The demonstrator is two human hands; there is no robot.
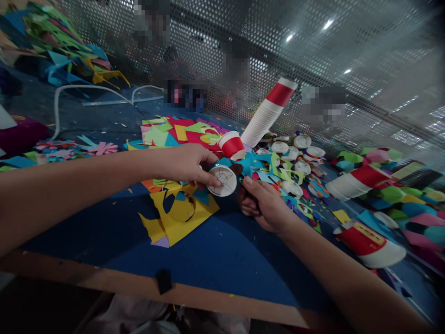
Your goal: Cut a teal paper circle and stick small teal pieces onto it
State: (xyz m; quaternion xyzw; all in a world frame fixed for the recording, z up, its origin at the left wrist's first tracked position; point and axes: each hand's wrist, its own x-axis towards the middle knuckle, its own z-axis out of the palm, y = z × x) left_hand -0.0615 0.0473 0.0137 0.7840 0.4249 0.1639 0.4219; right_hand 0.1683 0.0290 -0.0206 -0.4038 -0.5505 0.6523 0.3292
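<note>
My left hand [194,164] pinches a round white cup base [224,181] near the middle of the view. Dark curved lines are drawn across its pale face, and blue paper shows behind its upper edge. Close by on the right, my right hand [262,199] is closed around a dark object that its fingers mostly hide; I cannot make out its kind. A brown piece [237,169] shows between the two hands. Beneath my left hand lie cut yellow paper sheets [179,218]. A red and white paper cup [232,144] lies just beyond the hands.
A tall stack of paper cups [266,116] leans behind the hands. Several cut cup bases [302,141] and paper scraps spread to the right, with more cups [359,181] and a cut cup [370,243]. A white cable [57,109] crosses the blue table [222,264]. Perforated metal [208,51] rises behind.
</note>
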